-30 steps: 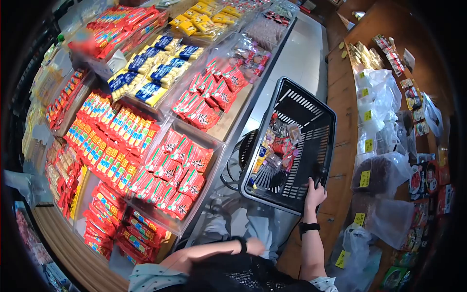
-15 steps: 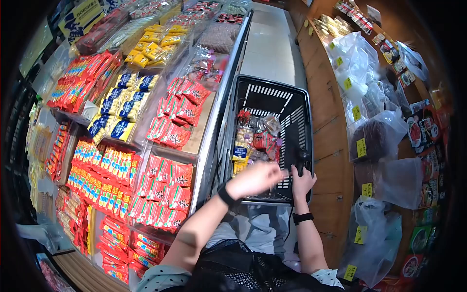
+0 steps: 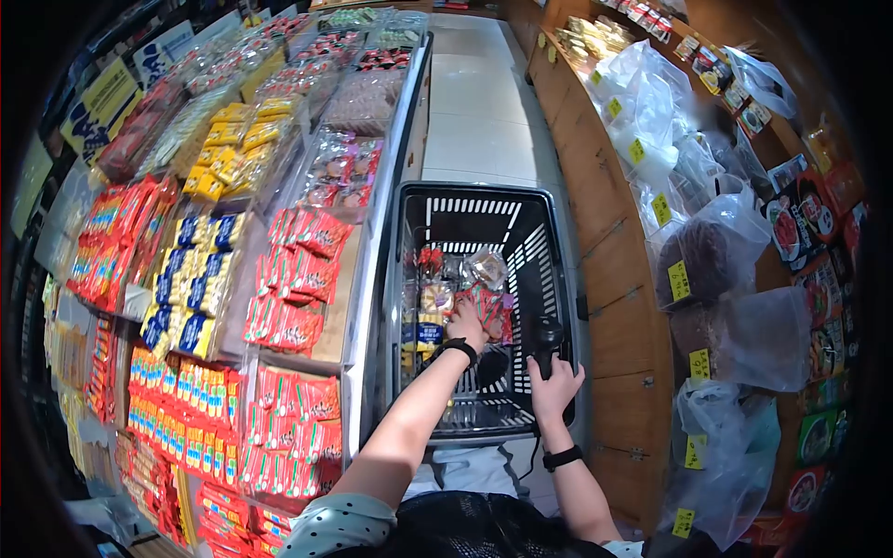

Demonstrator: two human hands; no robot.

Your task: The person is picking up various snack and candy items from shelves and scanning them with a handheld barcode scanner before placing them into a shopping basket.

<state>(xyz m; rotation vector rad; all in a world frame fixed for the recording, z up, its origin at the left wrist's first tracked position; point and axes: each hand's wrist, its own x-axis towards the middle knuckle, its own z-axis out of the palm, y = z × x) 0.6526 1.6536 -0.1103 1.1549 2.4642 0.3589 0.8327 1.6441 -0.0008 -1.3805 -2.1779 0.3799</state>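
Observation:
A black shopping basket (image 3: pixel 564 279) stands in front of me in the aisle. Inside, toward its left side, lie red snack packets (image 3: pixel 486 312), a clear-wrapped pack (image 3: pixel 486 268), and blue-and-yellow packets (image 3: pixel 424 339). My left hand (image 3: pixel 468 325) reaches down into the basket and touches the packets, its fingertips partly lost among them. On the basket's right side, my right hand (image 3: pixel 555 383) is closed around a black handheld device (image 3: pixel 546 333) with a cable running down from it. Each wrist has a black band.
Display bins with red packets (image 3: pixel 293 279), yellow packets (image 3: pixel 228 153) and blue-and-cream packets (image 3: pixel 193 279) line the left. Along the right runs a wooden cabinet (image 3: pixel 614 372) with plastic bags (image 3: pixel 716 325) above it. A tiled floor (image 3: pixel 479 102) stretches ahead.
My left hand has moved from above the basket's near right part down onto the packets. The view has shifted, so the basket appears farther left and lower.

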